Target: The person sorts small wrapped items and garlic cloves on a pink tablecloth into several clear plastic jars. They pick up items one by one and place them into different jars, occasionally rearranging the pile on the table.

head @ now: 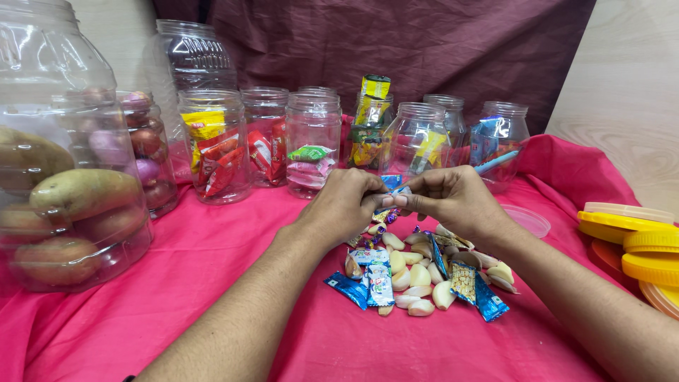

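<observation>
My left hand (345, 205) and my right hand (453, 199) meet above a pile on the pink cloth (177, 297). Both pinch one small blue and white wrapped candy (396, 189) between their fingertips. Under the hands lies a heap of garlic cloves (419, 277), small blue sachets (364, 277) and tiny wrapped sweets (385, 216). Parts of the pile are hidden by the hands.
A row of clear plastic jars stands at the back: potatoes (71, 205), onions (145, 152), red packets (216, 152), and others with mixed wrappers (417, 145). Yellow and orange lids (643, 251) are stacked at right. A clear lid (527, 218) lies near my right wrist.
</observation>
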